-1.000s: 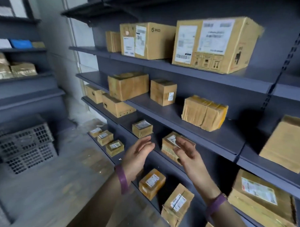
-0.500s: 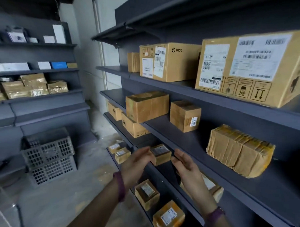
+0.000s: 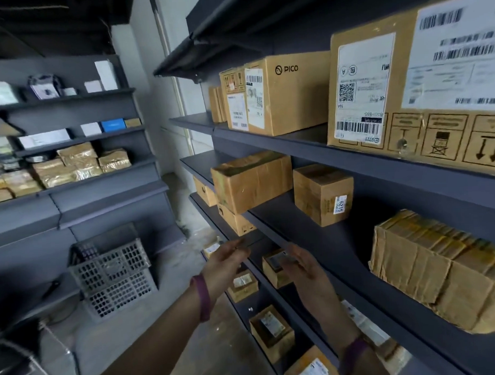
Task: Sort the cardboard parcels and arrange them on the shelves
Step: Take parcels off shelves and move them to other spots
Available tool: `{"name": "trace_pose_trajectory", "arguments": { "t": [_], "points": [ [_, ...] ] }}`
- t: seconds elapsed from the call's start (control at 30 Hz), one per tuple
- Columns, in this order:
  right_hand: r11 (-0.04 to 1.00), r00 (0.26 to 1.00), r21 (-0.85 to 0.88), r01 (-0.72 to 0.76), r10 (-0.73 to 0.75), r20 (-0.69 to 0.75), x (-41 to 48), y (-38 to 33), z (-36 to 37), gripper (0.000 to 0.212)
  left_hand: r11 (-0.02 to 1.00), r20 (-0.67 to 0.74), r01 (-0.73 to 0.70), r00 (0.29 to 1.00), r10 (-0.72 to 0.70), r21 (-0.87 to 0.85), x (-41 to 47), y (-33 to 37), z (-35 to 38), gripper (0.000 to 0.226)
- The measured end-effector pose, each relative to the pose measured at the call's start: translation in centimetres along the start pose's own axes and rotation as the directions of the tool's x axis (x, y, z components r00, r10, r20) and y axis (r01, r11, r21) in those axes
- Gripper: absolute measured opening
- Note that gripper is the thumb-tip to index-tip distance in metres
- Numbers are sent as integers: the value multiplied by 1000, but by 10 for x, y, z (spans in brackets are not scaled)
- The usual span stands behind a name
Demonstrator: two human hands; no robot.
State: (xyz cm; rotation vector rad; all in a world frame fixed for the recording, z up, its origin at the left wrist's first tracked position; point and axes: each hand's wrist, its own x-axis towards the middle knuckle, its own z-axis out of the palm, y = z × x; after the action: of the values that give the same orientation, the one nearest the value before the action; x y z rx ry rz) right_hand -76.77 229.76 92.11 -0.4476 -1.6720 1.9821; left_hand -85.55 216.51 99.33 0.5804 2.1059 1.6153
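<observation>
Left hand [image 3: 226,262] and right hand [image 3: 304,266] both flat-fingered, holding nothing, either side of a small labelled parcel [image 3: 272,266] on a lower shelf [image 3: 263,241] — contact with the right hand unclear. Above, taped parcel [image 3: 251,181] overhangs its shelf edge; shelf surface shows between cube parcel [image 3: 322,196] and wrapped bundle [image 3: 440,273]. Floor [image 3: 172,324] open leftward up to grey crate [image 3: 114,273].

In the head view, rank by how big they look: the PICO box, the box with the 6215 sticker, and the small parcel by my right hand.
1. PICO box
2. Box with the 6215 sticker
3. Small parcel, partly hidden by the right hand, so its full size is unsure.
</observation>
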Motion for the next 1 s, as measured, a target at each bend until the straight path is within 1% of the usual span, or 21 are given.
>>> {"name": "trace_pose_trajectory", "arguments": {
  "t": [0.03,0.07,0.1,0.2,0.33,0.43,0.53,0.63,0.7,0.77,0.83,0.9,1.0],
  "points": [
    [1000,1000,-20,-2,2,-2,3,-1,-1,44,1000,10,5,1000,-5,6,6,-1,-1,41],
    [999,1000,-47,-4,3,-11,8,0,-3,36,1000,17,3,1000,-4,12,14,-2,-3,41],
    [997,1000,-74,4,-6,-19,14,0,-3,34,1000,21,1,1000,-1,15,23,-4,-6,41],
    [995,1000,-104,-8,5,-27,34,-1,2,35,1000,12,-8,1000,8,21,51,-10,-20,42],
    [992,1000,-127,8,-12,-27,74,-1,27,47,1000,-5,-9,1000,9,-1,92,-13,-51,45],
    [986,999,-161,30,-34,-22,107,3,46,50,1000,-1,-20,1000,20,-18,130,-14,-78,59],
    [979,997,-198,40,-53,-62,144,12,61,49,997,31,-34,999,36,-62,174,-19,-97,52],
    [972,992,-234,31,-59,-115,189,19,79,51,997,47,-22,999,25,-76,230,-26,-118,59],
    [973,983,-230,26,-67,-170,225,23,92,51,995,75,-24,997,32,-98,272,-27,-132,64],
    [972,964,-231,37,-96,-248,264,27,106,50,991,109,-47,992,60,-123,321,-27,-145,59],
    [973,932,-226,47,-124,-341,299,28,118,52,987,108,-49,992,66,-151,371,-26,-155,52],
    [981,887,-186,48,-127,-443,328,29,127,53,989,109,-53,992,69,-141,419,-23,-164,53],
    [991,799,-132,37,-109,-591,358,31,140,58,991,190,-56,978,80,-124,477,-16,-174,52]
  ]
}}
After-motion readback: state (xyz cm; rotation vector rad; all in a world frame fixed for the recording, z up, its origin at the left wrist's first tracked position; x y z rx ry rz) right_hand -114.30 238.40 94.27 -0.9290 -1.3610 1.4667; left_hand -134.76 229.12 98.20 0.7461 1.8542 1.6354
